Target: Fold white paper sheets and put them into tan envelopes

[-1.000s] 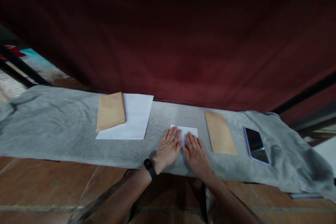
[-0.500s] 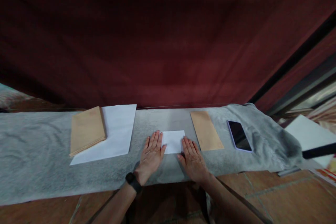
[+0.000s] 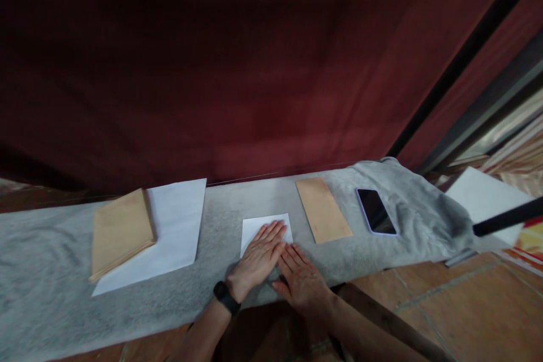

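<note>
A small folded-looking white paper (image 3: 253,230) lies flat on the grey cloth. My left hand (image 3: 262,251), with a dark watch (image 3: 226,297) at its wrist, rests flat across the paper, fingers stretched toward its far right corner. Lower and to the right, my right hand (image 3: 303,280) lies with outstretched fingers at the paper's near right corner, its fingertips close against the left hand. Part of the paper is hidden under the hands. A single brown envelope (image 3: 324,210) lies just right of them.
Left, a stack of brown envelopes (image 3: 121,232) sits on larger white sheets (image 3: 178,226). A phone (image 3: 376,212) lies at right on the grey cloth (image 3: 220,254). Behind hangs a dark red curtain (image 3: 271,96). Tiled floor (image 3: 466,294) shows in front; a black bar (image 3: 509,216) juts in right.
My left hand has slid right across the white paper, from its left edge. My right hand has shifted nearer me, at the paper's near corner. The view has tilted slightly.
</note>
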The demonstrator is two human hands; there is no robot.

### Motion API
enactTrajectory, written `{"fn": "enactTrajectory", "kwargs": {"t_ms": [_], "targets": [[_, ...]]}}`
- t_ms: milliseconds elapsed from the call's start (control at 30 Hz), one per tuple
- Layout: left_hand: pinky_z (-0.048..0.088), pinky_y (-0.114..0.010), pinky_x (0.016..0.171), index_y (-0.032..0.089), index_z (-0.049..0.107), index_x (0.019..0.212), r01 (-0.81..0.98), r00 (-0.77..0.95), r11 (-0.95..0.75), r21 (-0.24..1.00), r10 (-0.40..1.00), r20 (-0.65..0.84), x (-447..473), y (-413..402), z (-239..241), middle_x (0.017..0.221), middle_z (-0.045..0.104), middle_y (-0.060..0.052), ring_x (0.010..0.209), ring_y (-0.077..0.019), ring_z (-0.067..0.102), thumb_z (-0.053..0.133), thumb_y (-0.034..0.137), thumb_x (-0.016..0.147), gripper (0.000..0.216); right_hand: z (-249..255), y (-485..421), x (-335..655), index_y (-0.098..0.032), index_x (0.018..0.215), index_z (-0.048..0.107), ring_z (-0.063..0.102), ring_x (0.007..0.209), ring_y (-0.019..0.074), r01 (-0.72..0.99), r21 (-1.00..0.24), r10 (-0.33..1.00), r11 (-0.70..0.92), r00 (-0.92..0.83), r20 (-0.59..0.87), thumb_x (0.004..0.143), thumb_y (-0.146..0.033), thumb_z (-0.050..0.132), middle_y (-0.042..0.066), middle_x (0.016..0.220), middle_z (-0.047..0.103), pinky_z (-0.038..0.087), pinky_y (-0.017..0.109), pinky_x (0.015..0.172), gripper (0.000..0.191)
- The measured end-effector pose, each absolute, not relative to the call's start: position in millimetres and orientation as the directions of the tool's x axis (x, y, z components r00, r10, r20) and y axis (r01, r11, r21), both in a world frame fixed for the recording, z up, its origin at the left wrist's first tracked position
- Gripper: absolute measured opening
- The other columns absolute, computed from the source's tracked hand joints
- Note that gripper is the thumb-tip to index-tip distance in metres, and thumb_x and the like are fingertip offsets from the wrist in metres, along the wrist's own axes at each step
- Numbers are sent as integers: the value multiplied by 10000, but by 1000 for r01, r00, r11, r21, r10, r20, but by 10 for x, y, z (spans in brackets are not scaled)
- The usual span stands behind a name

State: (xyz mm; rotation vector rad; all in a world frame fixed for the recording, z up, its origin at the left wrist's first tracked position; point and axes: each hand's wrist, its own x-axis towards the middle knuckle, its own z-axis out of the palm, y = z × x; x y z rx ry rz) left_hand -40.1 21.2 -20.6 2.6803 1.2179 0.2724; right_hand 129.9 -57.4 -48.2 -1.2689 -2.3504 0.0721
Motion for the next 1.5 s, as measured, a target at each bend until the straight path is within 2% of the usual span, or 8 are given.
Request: {"fn": "enactTrajectory", "kwargs": {"t_ms": [300, 467, 633, 767, 1000, 1167, 1300, 1500], "targets": [[217, -432, 1257, 244, 325, 1556, 729, 646, -643, 233, 760, 78, -197, 458, -194, 1615, 357, -20, 1512, -145, 272, 180, 400, 1079, 522, -451, -576, 1220, -78, 1358, 597, 528, 1354, 289, 796, -306, 844, 522, -432, 316, 936, -433, 610, 183, 1405, 607, 416, 430, 1165, 552], [202, -415, 1257, 244, 289, 1568, 726, 656, -656, 205, 751, 77, -233, 483, -244, 1631, 326, -22, 1517, -135, 256, 167, 384, 1080, 523, -306, -494, 1337, -142, 1359, 598, 569, 1305, 225, 758, -367, 841, 539, -463, 278, 966, -244, 528, 122, 1382, 637, 387, 396, 1181, 412], [196, -417, 1261, 260, 252, 1580, 722, 667, -673, 160, 739, 97, -332, 377, -261, 1635, 321, -15, 1523, -145, 240, 215, 409, 1077, 526, -197, -417, 1451, -182, 1335, 615, 608, 1246, 177, 731, -437, 851, 524, -440, 286, 928, -126, 503, 71, 1334, 674, 382, 338, 1182, 426], [202, -432, 1262, 282, 239, 1583, 753, 637, -647, 121, 762, 113, -451, 253, -281, 1637, 315, -9, 1524, -154, 241, 231, 388, 1079, 516, -199, -427, 1449, -194, 1339, 616, 615, 1238, 174, 729, -433, 847, 530, -434, 306, 954, -145, 482, 59, 1328, 680, 396, 337, 1173, 411], [260, -468, 1238, 224, 228, 1592, 864, 488, -498, 74, 864, 120, -759, 7, -331, 1646, 282, -67, 1525, -199, 246, 237, 409, 1068, 557, -261, -484, 1443, -152, 1330, 642, 587, 1292, 209, 812, -377, 889, 445, -348, 300, 987, -243, 489, 90, 1415, 617, 397, 369, 1177, 387], [294, -460, 1222, 159, 281, 1577, 916, 385, -397, 65, 912, 139, -868, -149, -348, 1627, 322, -115, 1516, -222, 273, 231, 410, 1058, 579, -265, -501, 1447, -128, 1357, 623, 568, 1317, 225, 860, -352, 920, 369, -284, 270, 1004, -297, 460, 111, 1445, 582, 394, 395, 1176, 424], [335, -472, 1201, 117, 360, 1541, 939, 333, -341, 41, 933, 134, -980, -297, -318, 1591, 390, -145, 1484, -247, 350, 234, 415, 1045, 592, -226, -475, 1459, -130, 1368, 616, 558, 1329, 238, 874, -361, 941, 325, -264, 210, 988, -257, 456, 117, 1455, 569, 397, 426, 1169, 431], [395, -492, 1166, 149, 526, 1426, 911, 412, -409, -45, 902, 132, -1015, -306, -123, 1490, 533, -145, 1426, -268, 448, 335, 361, 1010, 504, -182, -422, 1436, -92, 1376, 601, 477, 1402, 258, 879, -359, 949, 314, -275, 156, 971, -268, 507, 152, 1511, 497, 317, 427, 1209, 452]]}}
